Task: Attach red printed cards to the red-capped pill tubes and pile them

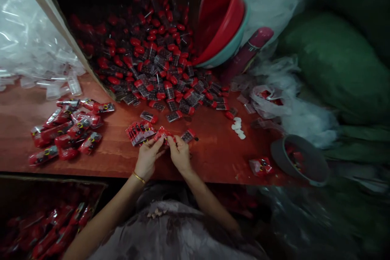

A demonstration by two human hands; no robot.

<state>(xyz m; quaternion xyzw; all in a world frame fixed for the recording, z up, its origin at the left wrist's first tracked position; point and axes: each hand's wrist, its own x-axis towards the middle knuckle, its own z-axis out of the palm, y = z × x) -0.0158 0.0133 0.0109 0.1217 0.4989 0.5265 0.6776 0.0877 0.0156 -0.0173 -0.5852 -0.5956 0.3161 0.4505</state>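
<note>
Both hands meet over the middle of the table, near its front edge. My left hand pinches a small red printed card. The fingers of my right hand are closed on the same card's right side. Just left of it lies a fanned stack of red printed cards. A clear tube with a red cap rests right beside my right hand. Two more capped tubes, one a clear tube, lie just beyond the hands.
A tipped cardboard box spills red-capped tubes. Packed red pieces lie left; clear sleeves are behind them. To the right are white discs, a grey bowl and stacked basins. A lower box holds packed pieces.
</note>
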